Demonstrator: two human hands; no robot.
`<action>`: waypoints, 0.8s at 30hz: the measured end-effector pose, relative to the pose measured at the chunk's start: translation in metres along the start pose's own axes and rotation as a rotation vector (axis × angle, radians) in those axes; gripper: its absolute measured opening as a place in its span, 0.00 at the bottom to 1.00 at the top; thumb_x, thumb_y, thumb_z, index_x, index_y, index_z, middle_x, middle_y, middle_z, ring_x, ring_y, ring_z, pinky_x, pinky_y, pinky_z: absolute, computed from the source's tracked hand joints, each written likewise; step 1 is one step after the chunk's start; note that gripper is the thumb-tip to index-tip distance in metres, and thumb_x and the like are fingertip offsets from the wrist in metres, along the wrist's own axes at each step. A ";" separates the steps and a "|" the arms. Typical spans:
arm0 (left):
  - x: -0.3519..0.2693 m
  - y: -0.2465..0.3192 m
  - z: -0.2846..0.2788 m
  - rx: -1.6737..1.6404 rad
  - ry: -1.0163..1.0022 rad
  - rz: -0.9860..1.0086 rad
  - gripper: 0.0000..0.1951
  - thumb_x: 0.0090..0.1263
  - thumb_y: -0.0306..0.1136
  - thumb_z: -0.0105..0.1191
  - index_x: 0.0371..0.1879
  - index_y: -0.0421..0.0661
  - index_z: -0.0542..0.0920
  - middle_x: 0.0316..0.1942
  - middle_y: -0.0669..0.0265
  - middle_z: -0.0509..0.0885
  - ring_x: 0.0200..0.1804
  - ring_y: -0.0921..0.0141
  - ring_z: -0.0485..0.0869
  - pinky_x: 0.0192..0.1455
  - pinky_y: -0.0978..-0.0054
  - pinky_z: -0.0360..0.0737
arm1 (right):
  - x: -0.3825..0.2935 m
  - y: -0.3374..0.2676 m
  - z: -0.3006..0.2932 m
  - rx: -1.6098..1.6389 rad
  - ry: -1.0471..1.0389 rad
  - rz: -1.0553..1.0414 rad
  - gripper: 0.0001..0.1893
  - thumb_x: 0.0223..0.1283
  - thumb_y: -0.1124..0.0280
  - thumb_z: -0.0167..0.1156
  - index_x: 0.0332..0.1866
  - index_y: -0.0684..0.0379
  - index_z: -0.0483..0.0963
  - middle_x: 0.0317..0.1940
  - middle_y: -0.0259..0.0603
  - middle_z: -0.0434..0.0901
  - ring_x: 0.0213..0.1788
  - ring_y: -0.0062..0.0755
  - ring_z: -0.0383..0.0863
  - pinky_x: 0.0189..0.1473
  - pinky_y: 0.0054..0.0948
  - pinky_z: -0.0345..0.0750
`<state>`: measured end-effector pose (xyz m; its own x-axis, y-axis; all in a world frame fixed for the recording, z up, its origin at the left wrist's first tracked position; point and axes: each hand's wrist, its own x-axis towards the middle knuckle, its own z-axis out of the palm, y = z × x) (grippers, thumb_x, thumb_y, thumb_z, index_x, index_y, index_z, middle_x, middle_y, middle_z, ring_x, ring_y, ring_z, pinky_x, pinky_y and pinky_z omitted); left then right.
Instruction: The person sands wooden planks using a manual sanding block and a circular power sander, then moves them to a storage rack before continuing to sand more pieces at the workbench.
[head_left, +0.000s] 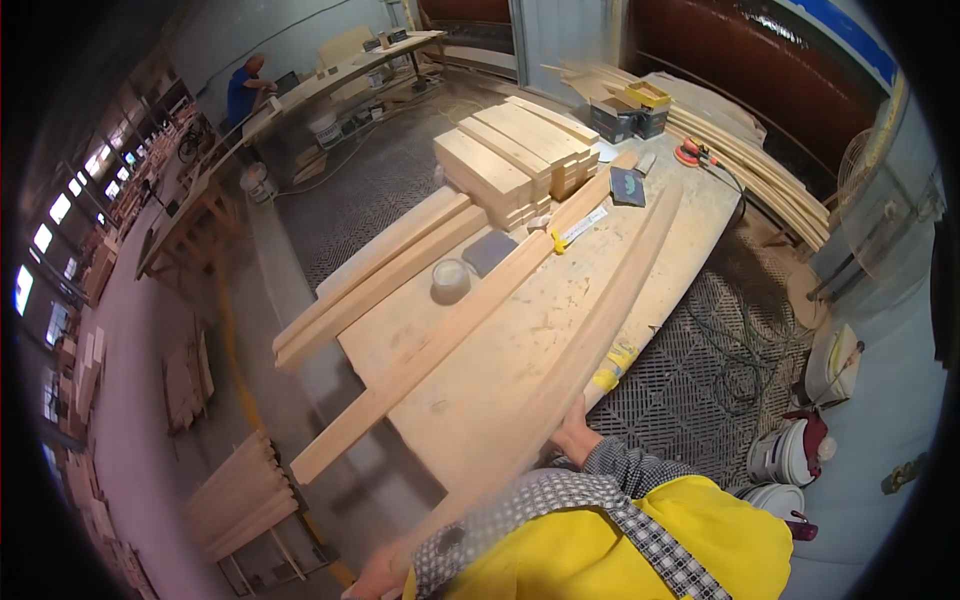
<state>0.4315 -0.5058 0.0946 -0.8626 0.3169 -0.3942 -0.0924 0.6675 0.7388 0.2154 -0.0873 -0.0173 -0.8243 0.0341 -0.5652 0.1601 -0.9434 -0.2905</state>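
A long wooden board (592, 330) slants over the workbench (420, 405), its near end beside my body. My right hand (576, 431) grips its right edge near the bench's near side. At the bottom, my left hand (386, 566) is blurred at the board's near end; its fingers are mostly hidden. Another long wooden piece (427, 360) lies on the bench to the left and overhangs its near edge. Between this piece and two more lengths of wood (390, 277) stand a round tub (450, 281) and a dark flat pad (489, 251).
Stacked short boards (510, 154) sit at the bench's far end. An orange sander (694, 154) and a dark sanding pad (627, 186) lie at the far right. Hoses (739, 360) and buckets (784, 450) are on the right floor. A co-worker (247, 90) is at a far bench.
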 end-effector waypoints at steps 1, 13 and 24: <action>0.017 0.034 -0.004 -0.053 -0.043 -0.095 0.31 0.65 0.44 0.56 0.66 0.41 0.70 0.59 0.49 0.76 0.63 0.56 0.72 0.66 0.64 0.66 | 0.011 -0.009 -0.009 0.024 0.016 -0.012 0.26 0.73 0.49 0.35 0.60 0.58 0.68 0.54 0.46 0.77 0.56 0.46 0.75 0.62 0.45 0.71; 0.124 -0.054 -0.005 -0.117 -0.043 -0.272 0.28 0.57 0.33 0.63 0.58 0.39 0.77 0.56 0.50 0.81 0.60 0.62 0.78 0.59 0.69 0.75 | 0.044 -0.069 0.063 -0.589 -0.001 0.075 0.31 0.65 0.38 0.47 0.62 0.50 0.70 0.58 0.37 0.75 0.57 0.38 0.72 0.56 0.41 0.70; 0.200 -0.006 -0.103 -0.620 -0.221 -0.310 0.27 0.60 0.28 0.63 0.60 0.36 0.76 0.52 0.63 0.83 0.53 0.73 0.79 0.57 0.74 0.75 | 0.046 -0.069 0.155 -0.918 0.006 0.062 0.31 0.61 0.41 0.54 0.62 0.53 0.71 0.45 0.40 0.77 0.40 0.32 0.75 0.44 0.31 0.72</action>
<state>0.2079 -0.5162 0.0676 -0.6365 0.3481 -0.6882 -0.6374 0.2650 0.7235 0.0823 -0.0717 0.0960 -0.7971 -0.0035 -0.6039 0.5747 -0.3114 -0.7568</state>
